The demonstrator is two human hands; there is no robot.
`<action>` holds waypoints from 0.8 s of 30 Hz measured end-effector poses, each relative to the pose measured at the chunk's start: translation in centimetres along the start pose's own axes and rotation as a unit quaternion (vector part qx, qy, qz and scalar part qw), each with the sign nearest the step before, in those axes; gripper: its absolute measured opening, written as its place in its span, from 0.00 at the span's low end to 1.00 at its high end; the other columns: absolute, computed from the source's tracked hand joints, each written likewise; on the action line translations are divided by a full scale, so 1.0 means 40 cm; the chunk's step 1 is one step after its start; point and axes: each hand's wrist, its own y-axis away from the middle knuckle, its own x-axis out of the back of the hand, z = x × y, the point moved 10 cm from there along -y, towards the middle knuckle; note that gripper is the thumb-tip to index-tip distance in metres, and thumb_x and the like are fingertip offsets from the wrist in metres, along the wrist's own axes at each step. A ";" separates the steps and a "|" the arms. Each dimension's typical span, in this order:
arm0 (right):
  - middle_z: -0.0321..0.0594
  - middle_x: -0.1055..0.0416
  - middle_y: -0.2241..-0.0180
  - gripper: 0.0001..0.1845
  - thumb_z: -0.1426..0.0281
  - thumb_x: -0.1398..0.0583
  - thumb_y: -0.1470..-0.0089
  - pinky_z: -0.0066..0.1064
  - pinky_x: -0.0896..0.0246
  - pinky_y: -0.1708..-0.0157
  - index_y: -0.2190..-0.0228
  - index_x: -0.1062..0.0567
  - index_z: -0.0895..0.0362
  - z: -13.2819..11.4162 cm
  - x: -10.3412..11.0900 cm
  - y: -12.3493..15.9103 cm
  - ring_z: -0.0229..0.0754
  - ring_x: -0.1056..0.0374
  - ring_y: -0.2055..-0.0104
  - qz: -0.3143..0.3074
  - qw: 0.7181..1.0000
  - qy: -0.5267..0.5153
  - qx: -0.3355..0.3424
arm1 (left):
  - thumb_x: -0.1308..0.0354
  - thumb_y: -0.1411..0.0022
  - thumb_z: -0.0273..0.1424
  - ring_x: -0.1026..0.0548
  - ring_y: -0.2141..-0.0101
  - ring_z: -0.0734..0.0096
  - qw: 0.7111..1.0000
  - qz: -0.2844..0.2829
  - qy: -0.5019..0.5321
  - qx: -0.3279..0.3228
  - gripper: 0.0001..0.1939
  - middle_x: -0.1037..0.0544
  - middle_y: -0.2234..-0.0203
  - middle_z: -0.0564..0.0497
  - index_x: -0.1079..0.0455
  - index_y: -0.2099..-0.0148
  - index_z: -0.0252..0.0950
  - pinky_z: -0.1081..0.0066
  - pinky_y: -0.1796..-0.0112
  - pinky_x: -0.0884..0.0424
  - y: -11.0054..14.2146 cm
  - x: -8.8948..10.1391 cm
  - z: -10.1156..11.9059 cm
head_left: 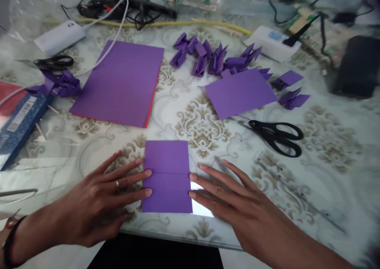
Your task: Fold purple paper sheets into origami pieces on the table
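Note:
A small purple sheet of paper [166,158] lies flat near the table's front edge, with a crease running across its middle. My left hand [103,194] rests with fingers spread, two fingertips on the sheet's left edge. On the other side, my right hand [231,194] has its fingers stretched out, and two fingertips touch the right edge. Beyond it to the left is a stack of larger purple sheets [124,79] with red paper showing underneath. Another purple piece of paper [240,93] lies to the right, partly over the blade of black-handled scissors [276,136].
Several folded purple paper pieces [218,59] sit at the back. A white power bank [61,35] with a cable, a second pair of scissors [55,62] and a blue box [22,122] are at left. A white box [273,43] and a black object [358,67] stand at right.

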 end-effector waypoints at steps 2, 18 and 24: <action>0.37 0.29 0.30 0.38 0.88 0.46 0.46 0.57 0.55 0.22 0.38 0.23 0.52 0.004 0.006 -0.009 0.46 0.48 0.21 -0.003 1.000 -0.027 0.003 | 0.41 0.33 0.25 0.42 0.24 0.52 0.999 0.032 -0.003 0.013 0.34 0.32 0.26 0.50 0.34 0.26 0.45 0.43 0.23 0.61 -0.005 0.005 -0.006; 0.39 0.13 0.53 0.20 0.83 0.40 0.36 0.41 0.38 0.27 0.48 0.18 0.57 -0.184 0.014 0.016 0.42 0.18 0.50 0.189 0.980 -0.028 0.046 | 0.49 0.28 0.17 0.14 0.55 0.61 0.973 0.218 0.015 -0.072 0.17 0.12 0.58 0.43 0.22 0.47 0.30 0.61 0.36 0.26 0.021 0.031 0.187; 0.34 0.19 0.72 0.10 0.77 0.36 0.38 0.32 0.23 0.70 0.66 0.16 0.50 -0.095 0.208 -0.049 0.41 0.22 0.72 0.311 0.919 -0.228 -0.078 | 0.37 0.26 0.30 0.16 0.64 0.68 0.926 0.278 0.245 0.073 0.04 0.14 0.62 0.51 0.21 0.52 0.43 0.74 0.63 0.20 -0.043 0.206 0.080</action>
